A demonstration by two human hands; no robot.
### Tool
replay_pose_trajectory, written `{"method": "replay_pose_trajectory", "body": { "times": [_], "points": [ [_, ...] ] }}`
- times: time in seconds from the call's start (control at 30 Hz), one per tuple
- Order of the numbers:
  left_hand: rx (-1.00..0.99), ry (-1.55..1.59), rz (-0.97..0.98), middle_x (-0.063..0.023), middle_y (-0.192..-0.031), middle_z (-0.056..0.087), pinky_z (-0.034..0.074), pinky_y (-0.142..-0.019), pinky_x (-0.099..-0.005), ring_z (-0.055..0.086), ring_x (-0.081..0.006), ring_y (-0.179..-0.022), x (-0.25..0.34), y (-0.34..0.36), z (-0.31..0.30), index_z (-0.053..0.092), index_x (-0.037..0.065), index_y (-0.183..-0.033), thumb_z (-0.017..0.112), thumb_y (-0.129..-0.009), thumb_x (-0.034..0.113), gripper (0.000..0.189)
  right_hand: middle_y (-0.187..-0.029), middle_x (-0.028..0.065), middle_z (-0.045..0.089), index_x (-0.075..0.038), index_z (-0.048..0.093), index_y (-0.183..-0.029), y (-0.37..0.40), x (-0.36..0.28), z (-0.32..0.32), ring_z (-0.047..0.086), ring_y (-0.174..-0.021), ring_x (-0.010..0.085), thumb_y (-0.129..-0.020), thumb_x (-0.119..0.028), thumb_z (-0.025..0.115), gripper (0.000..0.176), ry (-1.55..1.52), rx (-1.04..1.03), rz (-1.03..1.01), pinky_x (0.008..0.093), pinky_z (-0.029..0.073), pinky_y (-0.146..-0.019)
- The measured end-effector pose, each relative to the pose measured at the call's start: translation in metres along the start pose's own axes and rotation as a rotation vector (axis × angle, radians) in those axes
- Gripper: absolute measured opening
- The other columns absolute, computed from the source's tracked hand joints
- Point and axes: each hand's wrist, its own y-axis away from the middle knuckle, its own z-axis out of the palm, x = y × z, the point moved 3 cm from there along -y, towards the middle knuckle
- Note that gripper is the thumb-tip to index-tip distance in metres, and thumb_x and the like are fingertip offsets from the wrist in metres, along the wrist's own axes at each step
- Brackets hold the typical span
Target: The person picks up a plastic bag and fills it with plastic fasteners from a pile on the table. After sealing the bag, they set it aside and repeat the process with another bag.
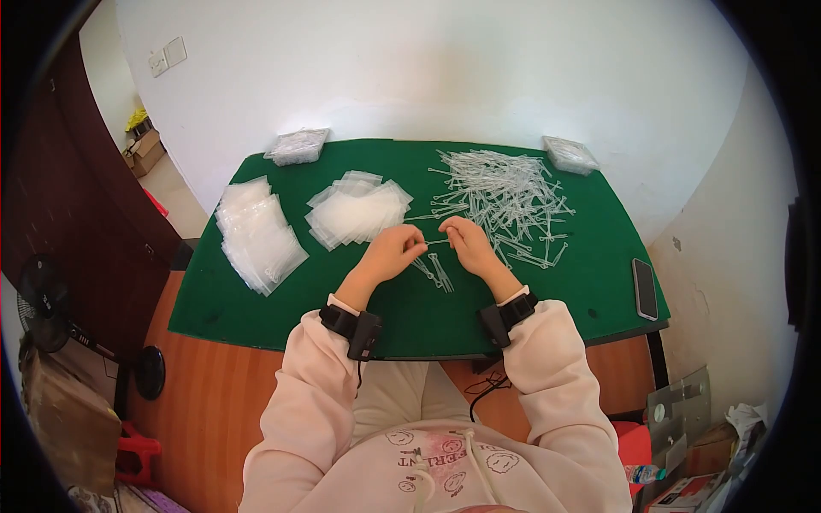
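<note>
My left hand (393, 254) is closed with its fingertips pinched, just below the middle stack of clear plastic bags (359, 209). Facing it, my right hand (469, 245) is also closed, its fingers curled. A thin clear plastic stick (437, 243) spans the gap between the two hands, and both seem to grip it; the fingertips partly hide its ends. Under the hands, a few clear sticks with looped ends (441, 274) lie on the green cloth. Beyond my right hand spreads a large loose pile of the same sticks (500, 188).
More clear bags (256, 235) lie fanned out on the left of the green table (547, 308). Clear boxes stand at the back left (299, 146) and back right (570, 155). A phone (645, 289) rests by the right edge. A white wall borders the back.
</note>
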Motion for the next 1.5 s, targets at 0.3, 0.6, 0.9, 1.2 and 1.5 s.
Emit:
{"method": "replay_pose_trajectory", "body": {
  "times": [0.3, 0.6, 0.9, 1.2, 1.5],
  "points": [
    [-0.292, -0.192, 0.230, -0.0065, -0.083, 0.054, 0.044, -0.067, -0.0343, 0.055, -0.0247, -0.078, -0.001, 0.008, 0.011, 0.062, 0.008, -0.076, 0.067, -0.068, 0.015, 0.011, -0.065, 0.0091, 0.059, -0.006, 0.057, -0.075, 0.008, -0.014, 0.009, 0.058, -0.062, 0.0258, -0.074, -0.024, 0.060, 0.018, 0.349, -0.250, 0.078, 0.0343, 0.045, -0.056],
    [-0.238, -0.326, 0.227, -0.0077, -0.082, 0.055, 0.044, -0.067, -0.0349, 0.055, -0.0264, -0.077, -0.003, 0.007, 0.018, 0.059, 0.007, -0.082, 0.062, -0.073, 0.014, 0.011, -0.066, 0.0085, 0.060, -0.005, 0.059, -0.072, 0.011, 0.003, 0.016, 0.059, -0.061, 0.0256, -0.068, -0.025, 0.062, 0.021, 0.499, -0.245, 0.171, 0.0324, 0.045, -0.054],
    [-0.078, -0.160, 0.252, -0.0066, -0.072, 0.056, 0.044, -0.062, -0.0353, 0.055, -0.0267, -0.069, 0.008, 0.006, 0.016, 0.059, 0.007, -0.085, 0.062, -0.074, 0.015, 0.014, -0.066, 0.0087, 0.059, -0.004, 0.058, -0.073, 0.002, 0.019, 0.008, 0.056, -0.059, 0.0215, -0.071, -0.016, 0.059, 0.012, 0.264, -0.135, 0.179, 0.0316, 0.045, -0.056],
    [-0.303, -0.347, 0.334, -0.0058, -0.072, 0.055, 0.045, -0.061, -0.0334, 0.056, -0.0233, -0.069, 0.010, 0.008, 0.023, 0.064, 0.008, -0.082, 0.065, -0.071, 0.016, 0.013, -0.072, -0.0001, 0.053, -0.003, 0.053, -0.088, 0.000, 0.007, 0.002, 0.040, -0.053, 0.0037, -0.083, -0.006, 0.049, 0.007, -0.709, -0.173, 0.444, 0.0173, 0.033, -0.046],
    [-0.221, -0.433, 0.368, -0.0063, -0.075, 0.054, 0.044, -0.065, -0.0362, 0.055, -0.0265, -0.075, 0.010, 0.007, 0.032, 0.060, 0.007, -0.076, 0.059, -0.076, 0.016, 0.009, -0.072, -0.0004, 0.051, -0.006, 0.051, -0.087, -0.003, 0.030, 0.001, 0.040, -0.053, 0.0047, -0.089, -0.011, 0.046, 0.007, -0.853, -0.046, 0.449, 0.0181, 0.032, -0.046]
  ]
}}
